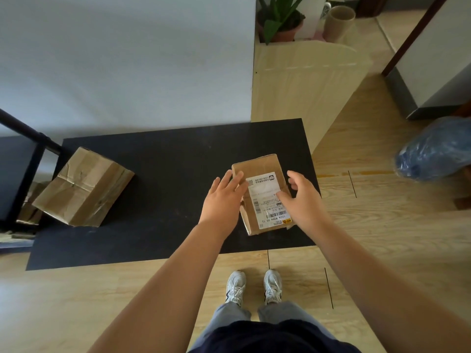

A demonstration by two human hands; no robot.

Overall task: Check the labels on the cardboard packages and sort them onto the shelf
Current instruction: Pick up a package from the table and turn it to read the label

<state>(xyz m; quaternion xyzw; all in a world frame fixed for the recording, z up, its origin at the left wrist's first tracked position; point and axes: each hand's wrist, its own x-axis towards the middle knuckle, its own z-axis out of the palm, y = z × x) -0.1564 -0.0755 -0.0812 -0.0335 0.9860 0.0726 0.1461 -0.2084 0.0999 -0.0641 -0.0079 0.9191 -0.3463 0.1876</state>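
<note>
A small cardboard package [262, 171] lies flat on the black table [165, 159] near its right end, with a white shipping label [265, 200] facing up. My left hand [224, 197] rests on the package's left edge with fingers spread. My right hand [300, 197] hovers at its right side, fingertips touching the label, fingers apart. Neither hand has lifted it. A larger, crumpled cardboard package [84, 187] sits tilted at the table's left end, no label showing.
A black metal shelf frame [28, 159] stands at the left, with cardboard items on its lower level. A light wooden board [305, 80] leans behind the table. A blue plastic bag [435, 151] lies at the right. A potted plant [280, 19] stands far back.
</note>
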